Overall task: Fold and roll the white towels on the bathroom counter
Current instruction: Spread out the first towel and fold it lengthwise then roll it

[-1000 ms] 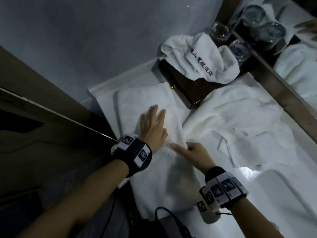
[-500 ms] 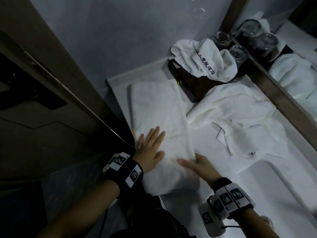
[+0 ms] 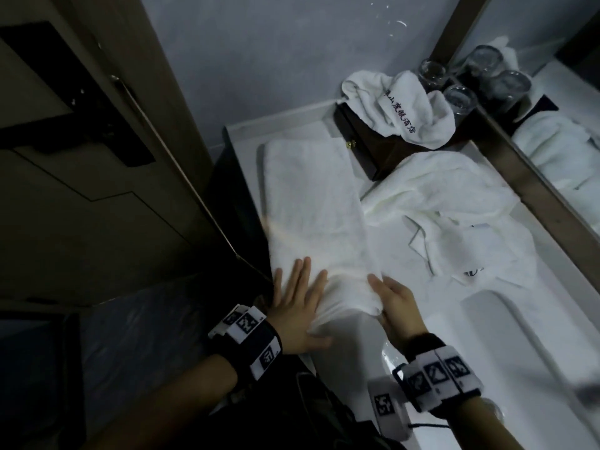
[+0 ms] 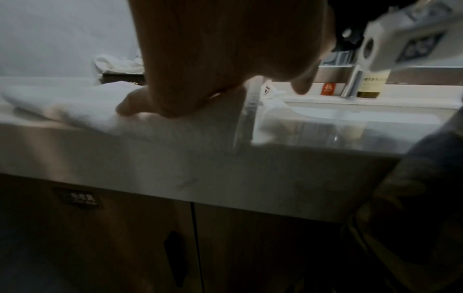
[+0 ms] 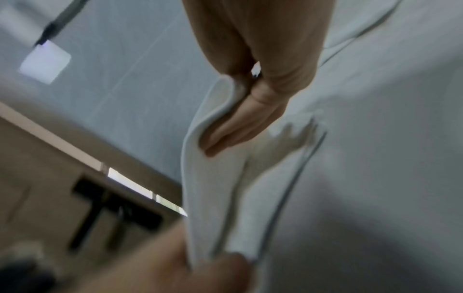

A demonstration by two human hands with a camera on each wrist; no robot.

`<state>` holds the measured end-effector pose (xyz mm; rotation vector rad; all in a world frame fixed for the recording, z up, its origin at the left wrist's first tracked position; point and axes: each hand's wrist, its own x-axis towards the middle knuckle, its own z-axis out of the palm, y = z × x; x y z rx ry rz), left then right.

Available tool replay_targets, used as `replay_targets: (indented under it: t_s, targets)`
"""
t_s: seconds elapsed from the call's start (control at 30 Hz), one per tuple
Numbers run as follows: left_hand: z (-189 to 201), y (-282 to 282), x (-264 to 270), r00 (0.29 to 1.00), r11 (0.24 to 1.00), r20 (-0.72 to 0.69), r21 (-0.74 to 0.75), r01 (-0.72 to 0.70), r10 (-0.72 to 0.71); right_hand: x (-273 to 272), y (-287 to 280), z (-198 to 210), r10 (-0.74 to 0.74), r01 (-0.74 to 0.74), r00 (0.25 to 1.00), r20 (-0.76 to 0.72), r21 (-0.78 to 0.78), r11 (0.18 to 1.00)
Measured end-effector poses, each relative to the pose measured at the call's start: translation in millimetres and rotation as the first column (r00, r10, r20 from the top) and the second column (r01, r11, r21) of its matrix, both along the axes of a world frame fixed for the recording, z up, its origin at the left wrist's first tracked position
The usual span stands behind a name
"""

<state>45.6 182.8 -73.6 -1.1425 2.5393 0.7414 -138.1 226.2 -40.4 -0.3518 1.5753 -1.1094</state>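
Observation:
A long folded white towel (image 3: 311, 196) lies lengthwise on the white counter (image 3: 246, 134), by its left edge. Both hands are at the towel's near end, which is lifted and bunched. My left hand (image 3: 298, 300) has its fingers spread flat on top and its thumb under the near edge. My right hand (image 3: 394, 300) pinches the near right corner, thumb on top. In the right wrist view its fingers (image 5: 240, 123) lie under the raised towel edge (image 5: 213, 188). The left wrist view shows the towel (image 4: 62, 103) beneath my left hand (image 4: 200, 59).
A crumpled white towel (image 3: 454, 203) lies to the right. A white towel with writing (image 3: 399, 108) drapes a dark wooden box (image 3: 373, 147) at the back, beside upturned glasses (image 3: 459, 99). A mirror (image 3: 552, 141) runs along the right, the sink basin (image 3: 519, 352) is near right, a door (image 3: 97, 157) left.
Both hands slid from the towel's middle down to its near end. That end, flat before, is now lifted and bunched between them.

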Motion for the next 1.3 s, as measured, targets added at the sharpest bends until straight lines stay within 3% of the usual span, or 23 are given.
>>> replay_targets:
  t_s: [0.07, 0.1, 0.17, 0.2, 0.23, 0.3, 0.37, 0.43, 0.53, 0.6, 0.67, 0.73, 0.87, 0.97, 1.1, 1.13, 1.2, 1.3]
  targets:
    - [5, -3, -6, 0.997, 0.998, -0.040, -0.020, -0.063, 0.062, -8, -6, 6, -0.135, 0.147, 0.971, 0.196, -0.049, 0.988]
    - [7, -6, -9, 0.986, 0.991, -0.103, 0.016, -0.133, 0.134, -12, -8, 6, -0.161, 0.179, 0.966, 0.200, -0.077, 0.981]
    - [16, -14, -13, 0.884, 0.905, -0.232, 0.234, -0.354, 0.406, -21, -9, 4, -0.061, 0.053, 0.997, -0.049, -0.141, 0.989]
    - [20, -17, -13, 0.811, 0.830, -0.245, 0.341, -0.440, 0.531, -24, -6, 1, 0.072, -0.106, 0.969, -0.238, -0.130, 0.986]
    - [23, -20, -13, 0.761, 0.777, -0.241, 0.398, -0.489, 0.602, -25, -3, -2, 0.246, -0.293, 0.881, -0.403, -0.060, 0.954]
    - [27, -23, -14, 0.755, 0.761, -0.217, 0.403, -0.509, 0.619, -21, 4, -10, 0.516, -0.555, 0.649, -0.559, 0.117, 0.824]
    - [29, -22, -14, 0.775, 0.768, -0.201, 0.418, -0.485, 0.599, -15, 9, -16, 0.549, -0.571, 0.561, -0.620, 0.190, 0.799]
    - [30, -20, -12, 0.775, 0.772, -0.222, 0.433, -0.466, 0.592, -13, 12, -18, 0.479, -0.512, 0.618, -0.624, 0.144, 0.847]
    - [32, -19, -10, 0.760, 0.811, -0.328, 0.400, -0.426, 0.561, -10, 12, -16, 0.429, -0.433, 0.754, -0.498, 0.116, 0.894]
    - [27, -16, -7, 0.829, 0.900, -0.372, 0.293, -0.322, 0.417, -8, 11, -16, 0.359, -0.359, 0.821, -0.444, 0.087, 0.929]
    - [17, -10, -2, 0.922, 0.968, -0.317, 0.180, -0.172, 0.223, -7, 13, -18, 0.279, -0.292, 0.844, -0.457, 0.046, 0.955]
    - [7, -5, 3, 0.965, 0.991, -0.239, 0.106, -0.083, 0.106, -6, 16, -19, 0.257, -0.278, 0.867, -0.427, 0.014, 0.961]
    - [0, 0, 5, 0.977, 0.997, -0.202, 0.051, -0.058, 0.067, -4, 21, -21, 0.212, -0.225, 0.911, -0.354, 0.005, 0.974]
    - [-2, 1, 2, 0.984, 0.998, -0.166, -0.004, -0.062, 0.060, -6, 16, -21, 0.252, -0.212, 0.891, -0.378, 0.144, 0.966]
    - [-1, -1, 2, 0.981, 0.995, -0.167, -0.012, -0.098, 0.094, -16, 13, -6, 0.419, -0.417, 0.908, -0.016, 0.074, 0.906]
    - [0, -2, 3, 0.980, 0.995, -0.173, -0.004, -0.104, 0.102, -18, 13, -3, 0.451, -0.450, 0.893, -0.004, 0.059, 0.891]
    - [0, -1, 5, 0.981, 0.996, -0.175, 0.004, -0.091, 0.090, -23, 14, -5, 0.506, -0.493, 0.849, -0.154, 0.116, 0.862]
    - [0, 5, 10, 0.981, 0.995, -0.168, -0.014, -0.099, 0.095, -23, 15, -17, 0.540, -0.475, 0.702, -0.464, 0.259, 0.841]
